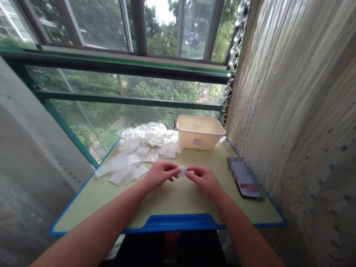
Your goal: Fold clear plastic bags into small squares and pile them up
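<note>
Between my two hands is a small white translucent packet (pixel 182 171), held above the middle of the table. My left hand (pixel 164 173) pinches its left edge between thumb and fingers. On the other side, my right hand (pixel 202 177) grips the right edge the same way. Parts of the packet are hidden behind the fingertips. To the left of my left hand lies a loose heap of flat white translucent packets (pixel 130 159), with crinkled clear plastic (pixel 151 133) behind them.
A cream plastic bin (pixel 200 142) stands at the back right of the blue-edged table (pixel 111 207). At the right edge lies a phone (pixel 246 180), partly blurred out. A curtain (pixel 292 92) hangs along the right, and a railing (pixel 133 99) and windows rise behind.
</note>
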{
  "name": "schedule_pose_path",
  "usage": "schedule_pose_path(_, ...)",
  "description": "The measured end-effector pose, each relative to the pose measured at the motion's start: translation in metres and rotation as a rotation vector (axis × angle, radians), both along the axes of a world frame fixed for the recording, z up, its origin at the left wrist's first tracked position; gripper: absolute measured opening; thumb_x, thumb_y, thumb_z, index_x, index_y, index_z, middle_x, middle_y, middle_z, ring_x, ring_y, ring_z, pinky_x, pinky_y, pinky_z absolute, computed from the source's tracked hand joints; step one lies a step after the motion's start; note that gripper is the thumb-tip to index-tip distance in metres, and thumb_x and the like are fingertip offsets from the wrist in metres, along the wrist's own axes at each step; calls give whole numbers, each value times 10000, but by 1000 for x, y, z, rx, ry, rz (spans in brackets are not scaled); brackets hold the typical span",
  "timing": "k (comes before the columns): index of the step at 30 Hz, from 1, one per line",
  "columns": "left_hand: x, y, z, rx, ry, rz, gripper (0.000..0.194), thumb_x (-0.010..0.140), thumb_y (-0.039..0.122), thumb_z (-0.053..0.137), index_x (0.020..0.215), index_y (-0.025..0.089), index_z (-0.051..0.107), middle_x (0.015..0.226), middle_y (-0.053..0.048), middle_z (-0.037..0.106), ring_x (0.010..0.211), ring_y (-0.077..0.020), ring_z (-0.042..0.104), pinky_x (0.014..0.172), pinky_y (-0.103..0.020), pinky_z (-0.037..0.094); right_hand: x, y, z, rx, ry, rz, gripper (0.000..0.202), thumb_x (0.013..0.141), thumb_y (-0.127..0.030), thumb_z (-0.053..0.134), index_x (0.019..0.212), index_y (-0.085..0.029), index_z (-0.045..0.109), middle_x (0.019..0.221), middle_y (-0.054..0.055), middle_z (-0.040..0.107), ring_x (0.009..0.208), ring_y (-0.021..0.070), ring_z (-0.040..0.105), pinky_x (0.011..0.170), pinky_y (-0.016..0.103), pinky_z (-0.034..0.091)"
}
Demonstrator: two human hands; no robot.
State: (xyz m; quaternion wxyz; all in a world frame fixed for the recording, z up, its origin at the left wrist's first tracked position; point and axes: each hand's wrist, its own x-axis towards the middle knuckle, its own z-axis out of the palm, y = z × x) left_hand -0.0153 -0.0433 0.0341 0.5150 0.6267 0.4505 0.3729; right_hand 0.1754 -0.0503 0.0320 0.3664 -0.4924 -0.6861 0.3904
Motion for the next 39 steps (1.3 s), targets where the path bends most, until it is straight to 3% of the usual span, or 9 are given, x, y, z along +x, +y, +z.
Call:
schedule_pose_path(3, 6, -3, 18, -31, 36, -35, 303, 718, 372, 610, 832, 95, 657, 687, -66, 654, 614, -142, 608, 501, -232, 512, 6, -5, 16, 61, -87, -54, 323, 731, -413, 565, 879, -154, 688, 483, -50, 376, 461, 79, 334, 449, 209, 259)
schedule_pose_path(7, 16, 6, 54, 11, 78, -52, 291, 716, 370, 611, 807, 97, 650, 672, -65, 649, 617, -152, 620, 488, -233, 515, 14, -1, 48, 114, -153, -93, 308, 745, -421, 542, 807, -156, 687, 491, -34, 426, 462, 84, 353, 438, 211, 254)
schedule_pose_path(14, 28, 58, 101, 46, 69, -28, 337, 672, 405, 651, 832, 109, 638, 720, -74, 665, 669, -185, 649, 499, -238, 516, 22, 51, 100, 233, -182, -187, 323, 751, -425, 506, 738, -150, 677, 512, -15, 503, 464, 88, 386, 426, 210, 251)
schedule_pose_path(19, 39, 106, 120, 140, 118, 17, 319, 702, 404, 612, 821, 110, 640, 721, -79, 667, 660, -173, 645, 483, -216, 497, 35, 96, 132, 83, -426, -71, 234, 674, -352, 559, 680, -160, 692, 538, 8, 579, 467, 103, 454, 427, 214, 286)
schedule_pose_path(23, 50, 166, 127, 292, 390, 71, 247, 691, 358, 605, 731, 117, 638, 645, -75, 656, 579, -171, 627, 413, -204, 452, 52, 122, 142, 78, -447, -194, 240, 689, -335, 535, 748, -176, 705, 674, 33, 652, 581, 137, 540, 497, 223, 345)
schedule_pose_path(26, 57, 211, 125, 293, 533, 97, 217, 697, 329, 585, 734, 121, 635, 694, -89, 668, 585, -177, 630, 407, -209, 447, 64, 144, 134, 58, -485, -382, 241, 700, -317, 517, 759, -170, 699, 732, 57, 663, 619, 157, 560, 516, 236, 352)
schedule_pose_path(29, 66, 240, 119, 242, 613, 55, 208, 695, 298, 587, 780, 114, 637, 728, -106, 675, 594, -185, 636, 431, -225, 460, 70, 167, 120, 58, -520, -419, 225, 704, -297, 514, 725, -160, 691, 716, 72, 659, 596, 158, 557, 499, 240, 338)
schedule_pose_path(33, 77, 248, 108, 137, 677, -73, 150, 660, 219, 608, 734, 95, 649, 657, -116, 671, 566, -205, 639, 447, -256, 481, 66, 176, 117, 149, -532, -395, 241, 726, -309, 503, 659, -163, 683, 609, 62, 633, 523, 141, 525, 458, 236, 302)
schedule_pose_path(39, 83, 245, 99, -1, 766, -235, 60, 604, 158, 631, 620, 102, 645, 619, -113, 674, 517, -208, 634, 465, -285, 503, 54, 143, 139, 262, -615, -526, 335, 754, -398, 499, 565, -174, 662, 477, 61, 571, 423, 123, 470, 422, 242, 259)
